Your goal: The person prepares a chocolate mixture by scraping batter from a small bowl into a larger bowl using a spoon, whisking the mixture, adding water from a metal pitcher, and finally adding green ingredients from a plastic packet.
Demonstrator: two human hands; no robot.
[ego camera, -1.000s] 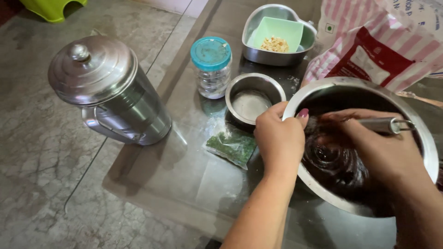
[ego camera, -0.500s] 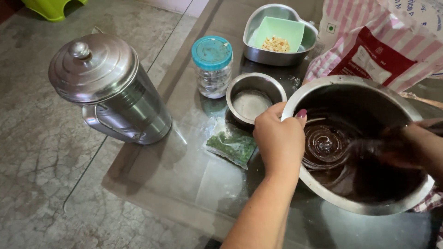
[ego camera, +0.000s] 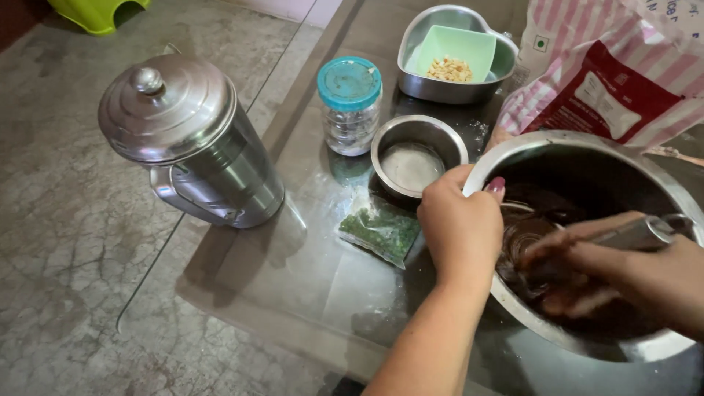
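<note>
The left hand (ego camera: 460,227) grips the steel bowl's (ego camera: 513,150) rim while the right hand (ego camera: 623,275) holds a whisk (ego camera: 634,233) in dark batter (ego camera: 532,227).

My right hand (ego camera: 623,271) is blurred, so I can't tell how its fingers grip the metal whisk handle (ego camera: 638,233). The whisk's head is hidden in dark batter (ego camera: 543,220). The pink striped bag (ego camera: 609,66) runs off the top edge.

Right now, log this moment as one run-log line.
left hand: grips steel bowl rim | right hand: holds whisk in dark batter
</note>
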